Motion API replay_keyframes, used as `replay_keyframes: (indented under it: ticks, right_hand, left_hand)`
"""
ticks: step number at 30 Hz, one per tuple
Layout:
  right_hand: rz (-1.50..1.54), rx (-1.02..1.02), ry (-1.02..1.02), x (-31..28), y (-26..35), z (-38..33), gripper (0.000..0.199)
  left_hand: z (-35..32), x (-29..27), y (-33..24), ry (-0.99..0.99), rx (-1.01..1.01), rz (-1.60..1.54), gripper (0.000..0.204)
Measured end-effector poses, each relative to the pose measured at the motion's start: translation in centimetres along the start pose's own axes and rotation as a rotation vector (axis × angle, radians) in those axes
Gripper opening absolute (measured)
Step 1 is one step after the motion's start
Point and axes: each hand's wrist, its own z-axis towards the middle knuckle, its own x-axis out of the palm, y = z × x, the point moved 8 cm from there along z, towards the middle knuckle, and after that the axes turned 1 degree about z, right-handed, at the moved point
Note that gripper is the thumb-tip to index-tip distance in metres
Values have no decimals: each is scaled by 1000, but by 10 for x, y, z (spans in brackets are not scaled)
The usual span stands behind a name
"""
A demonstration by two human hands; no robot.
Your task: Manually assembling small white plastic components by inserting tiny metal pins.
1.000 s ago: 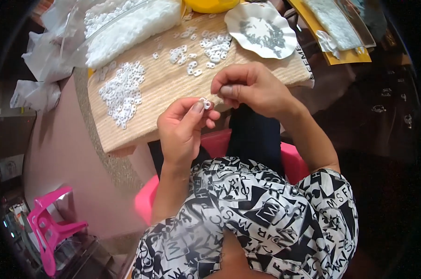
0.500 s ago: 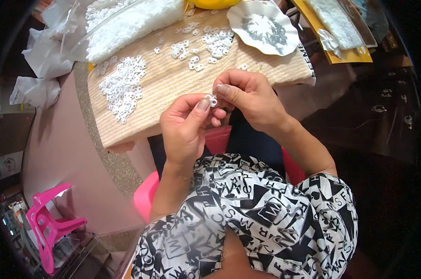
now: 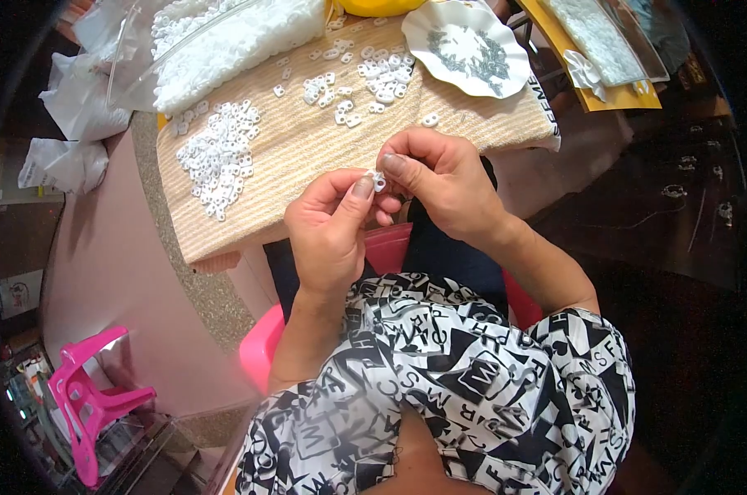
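Note:
My left hand (image 3: 330, 216) pinches a small white plastic piece with a hole (image 3: 378, 183) between thumb and forefinger, just off the table's near edge. My right hand (image 3: 441, 177) meets it from the right, its thumb and forefinger pressed together at the piece's upper edge. What those right fingertips hold, if anything, is too small and covered to make out. Beyond my right hand, one loose white two-hole piece (image 3: 430, 120) lies on the cloth. A big pile of similar white pieces (image 3: 217, 157) spreads left of my hands, and a looser group (image 3: 386, 74) lies farther back.
A striped beige cloth (image 3: 283, 153) covers the table. At its back stand a clear bag of white pieces (image 3: 241, 54) and a white scalloped plate (image 3: 419, 45) with small grey and white parts. A pink plastic stool (image 3: 80, 388) is at lower left; another filled bag (image 3: 592, 37) lies back right.
Both hands stay almost in place, with a slight shift of the right fingers against the white piece. The loose piece beyond my right hand shows more fully now.

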Motion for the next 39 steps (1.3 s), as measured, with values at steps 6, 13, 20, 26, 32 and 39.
replay_keyframes:
  ticks: [6, 13, 20, 26, 32, 39]
  right_hand:
    - [-113, -112, -65, 4, 4, -5, 9]
    - [-192, -172, -131, 8, 8, -8, 7]
    - [-385, -279, -184, 4, 8, -8, 6]
    - [-427, -353, -191, 8, 11, -5, 8]
    - [38, 40, -30, -8, -13, 10, 22]
    - [-382, -73, -101, -44, 3, 22, 23]
  left_hand:
    - [-4, -1, -2, -71, 100, 128, 12]
    - [-9, -5, -10, -157, 216, 251, 8]
    - [-10, -2, -12, -153, 264, 368, 6]
    - [-9, -7, -14, -201, 309, 444, 6]
    - [6, -14, -2, -157, 179, 119, 9]
    - [13, -31, 4, -156, 19, -72, 10]
